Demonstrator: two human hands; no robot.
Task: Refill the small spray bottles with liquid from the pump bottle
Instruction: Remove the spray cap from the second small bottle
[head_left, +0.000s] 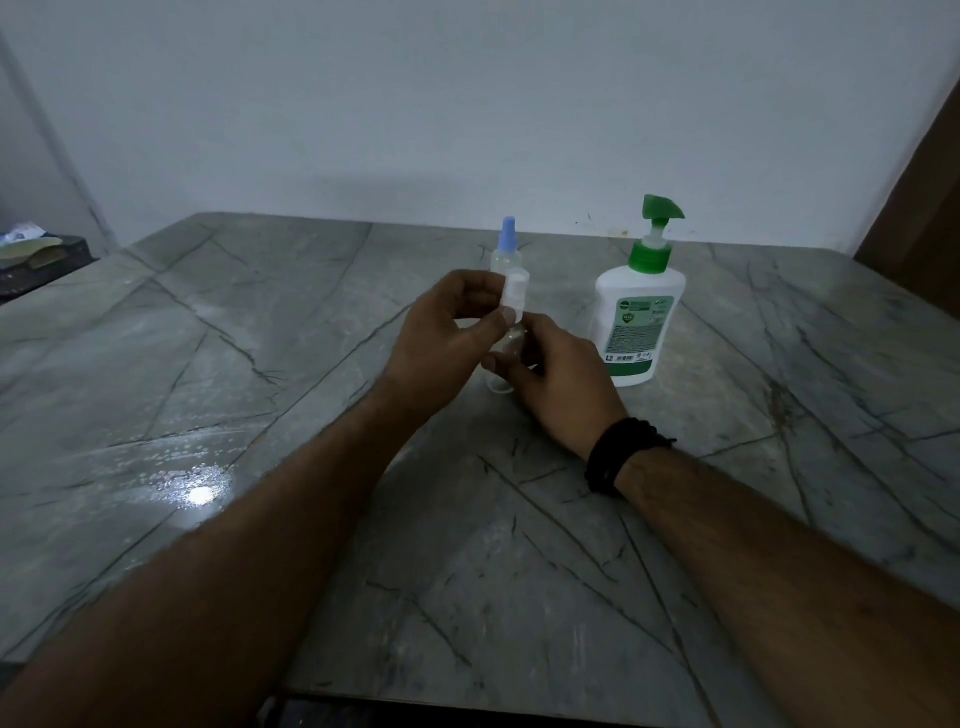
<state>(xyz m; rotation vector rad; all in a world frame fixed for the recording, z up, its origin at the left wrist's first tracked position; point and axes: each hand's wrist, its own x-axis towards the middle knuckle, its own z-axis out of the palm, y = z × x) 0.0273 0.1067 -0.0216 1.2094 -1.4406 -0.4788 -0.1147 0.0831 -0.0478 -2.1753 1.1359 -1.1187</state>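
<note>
Centre of frame, above the grey marble table (260, 364): left hand (441, 343) pinching the white cap (516, 293) of a small clear spray bottle (506, 348), right hand (558, 382) gripping its body, seemingly tilted. Just behind, blue-capped spray bottle (506, 249); right of centre, green-topped pump bottle (639, 306) upright.

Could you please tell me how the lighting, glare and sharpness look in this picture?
Head view: dim, bluish light; a bright glare spot on the grey marble-patterned table at left; wide-angle bending at the edges; the small clear spray bottle with a white cap looks soft.
</note>
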